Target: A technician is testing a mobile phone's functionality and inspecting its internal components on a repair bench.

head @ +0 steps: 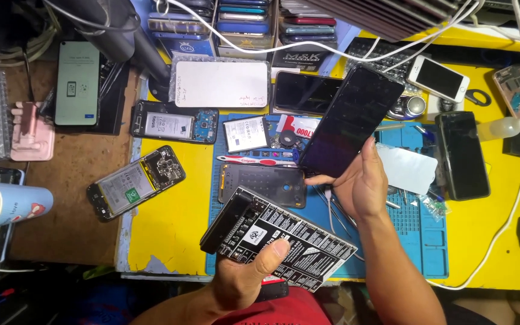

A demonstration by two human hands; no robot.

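Both hands have a tight grip on something. Biggest of all is the yellow counter [170,232], and on it lies a blue work mat [431,241]. Next in size is the black circuit board [281,238] with white marks all over it; the left hand [245,280] holds it by its near edge, thumb pressed on top, and it is tilted up above the front of the mat. The right hand [362,183] has its fingers closed around the bottom of a dark phone [350,120], which is lifted up and leans away toward the back of the counter, screen black. Under the two hands a grey phone back cover [263,183] lies flat on the mat. To the left, on the yellow part, sits an opened phone [135,182] with its battery showing, and another opened phone [174,122] lies farther back. A loose battery [246,133] rests just behind the grey cover. A red and white toothbrush [257,160] lies between the battery and the cover. Far left stands a blue cup [7,204].
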